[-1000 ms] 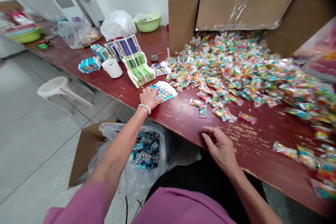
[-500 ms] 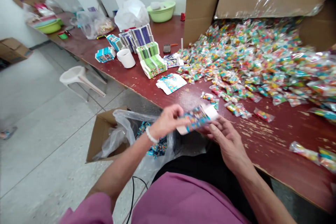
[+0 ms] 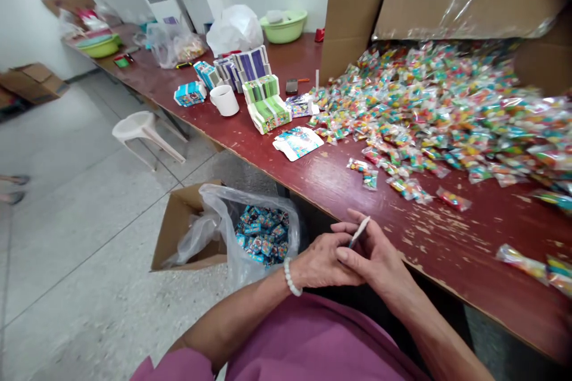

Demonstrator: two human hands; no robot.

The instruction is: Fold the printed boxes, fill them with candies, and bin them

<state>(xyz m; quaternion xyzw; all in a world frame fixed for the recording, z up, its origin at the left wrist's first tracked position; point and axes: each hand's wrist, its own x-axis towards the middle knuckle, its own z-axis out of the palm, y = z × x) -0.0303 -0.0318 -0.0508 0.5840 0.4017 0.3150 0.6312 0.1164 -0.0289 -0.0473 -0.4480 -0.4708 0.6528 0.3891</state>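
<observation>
My left hand (image 3: 325, 261), with a beaded bracelet at the wrist, meets my right hand (image 3: 375, 256) at the table's front edge. Between them is a small printed carton (image 3: 360, 231), turned nearly edge-on so that mostly its white end shows. Both hands close around it; my left fingertips are partly hidden by the right hand. On the table beyond lie a flat printed carton (image 3: 298, 143) and a few candy packets (image 3: 364, 172). A large heap of clear packets of colourful candy (image 3: 429, 113) spills out to the right.
Below left, a plastic-lined cardboard box (image 3: 179, 220) contains many small blue boxes (image 3: 263, 235). Stacks of green cartons (image 3: 268, 107), a white mug (image 3: 224, 100) and a green basin (image 3: 285, 28) stand farther back. A white stool (image 3: 142, 126) is on the floor. Another person's feet (image 3: 13, 190) show far left.
The printed carton has come closer to my body and turned from face-on to edge-on. My hands have drawn together around it. The view has shifted slightly.
</observation>
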